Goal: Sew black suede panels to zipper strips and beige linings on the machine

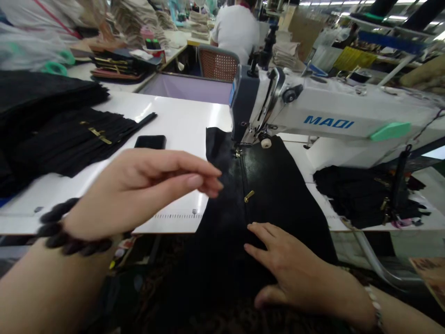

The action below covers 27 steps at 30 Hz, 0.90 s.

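Observation:
A black leather-like panel [278,185] lies under the presser foot of the sewing machine [313,106] and hangs over the table's front edge. Down its middle runs a black zipper [244,176] with a gold pull [249,196]. My right hand [285,264] rests flat on the panel, fingers spread, its fingertips beside the zipper's near end. Raised left of the panel, my left hand [153,185] has its fingers stretched out and thumb close below them. Nothing shows in its grasp.
Black zippered pieces [69,139] are stacked at left, near a dark phone [150,142]. More black pieces with zippers [365,195] lie at right. Behind the table are a chair [219,62] and a person in white [236,30].

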Available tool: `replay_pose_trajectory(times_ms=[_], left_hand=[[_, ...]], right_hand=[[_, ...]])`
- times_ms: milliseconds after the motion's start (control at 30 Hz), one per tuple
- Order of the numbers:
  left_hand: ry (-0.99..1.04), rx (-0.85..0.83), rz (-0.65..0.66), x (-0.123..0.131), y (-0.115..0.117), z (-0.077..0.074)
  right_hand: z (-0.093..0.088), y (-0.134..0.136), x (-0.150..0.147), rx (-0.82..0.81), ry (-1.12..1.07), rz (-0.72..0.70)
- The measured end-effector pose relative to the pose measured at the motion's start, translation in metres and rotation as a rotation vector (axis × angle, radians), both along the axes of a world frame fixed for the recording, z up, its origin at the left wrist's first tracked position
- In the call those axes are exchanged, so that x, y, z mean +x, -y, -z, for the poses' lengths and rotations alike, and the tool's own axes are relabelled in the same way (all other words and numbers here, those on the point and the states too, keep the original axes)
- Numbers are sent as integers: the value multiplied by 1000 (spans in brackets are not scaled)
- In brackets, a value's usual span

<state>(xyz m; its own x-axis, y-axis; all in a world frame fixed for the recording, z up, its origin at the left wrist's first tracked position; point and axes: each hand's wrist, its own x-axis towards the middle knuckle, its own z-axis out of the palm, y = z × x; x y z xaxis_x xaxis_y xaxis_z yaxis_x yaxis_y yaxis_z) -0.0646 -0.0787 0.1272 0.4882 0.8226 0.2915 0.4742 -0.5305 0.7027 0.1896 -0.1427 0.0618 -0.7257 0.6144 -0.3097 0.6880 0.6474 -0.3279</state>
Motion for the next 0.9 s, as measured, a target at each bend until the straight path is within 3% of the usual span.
replay_pose_trajectory(times_ms=[67,133,233,300,400,533,667,900], left_hand=[[-109,53,95,16,-27,24],[-301,172,180,36,-45,59],[-582,315,210,52,-46,108],[-652,361,169,52,-37,125],[-687,389,150,46,-27,130],[-713,373,144,49,-32,117],[-753,326,30,63,-49,108],[-687,364,95,64,-64,122]], right_hand=[[1,-1,3,8,-52,26],[1,-8,6,-2,-123,72],[8,-25,9,87,-248,188],[19,-37,8,251,-255,216],[37,-51,6,429,-179,178],[50,-55,5,433,-159,196],[54,-51,4,472,-182,234],[58,-49,-1,525,-173,252]])
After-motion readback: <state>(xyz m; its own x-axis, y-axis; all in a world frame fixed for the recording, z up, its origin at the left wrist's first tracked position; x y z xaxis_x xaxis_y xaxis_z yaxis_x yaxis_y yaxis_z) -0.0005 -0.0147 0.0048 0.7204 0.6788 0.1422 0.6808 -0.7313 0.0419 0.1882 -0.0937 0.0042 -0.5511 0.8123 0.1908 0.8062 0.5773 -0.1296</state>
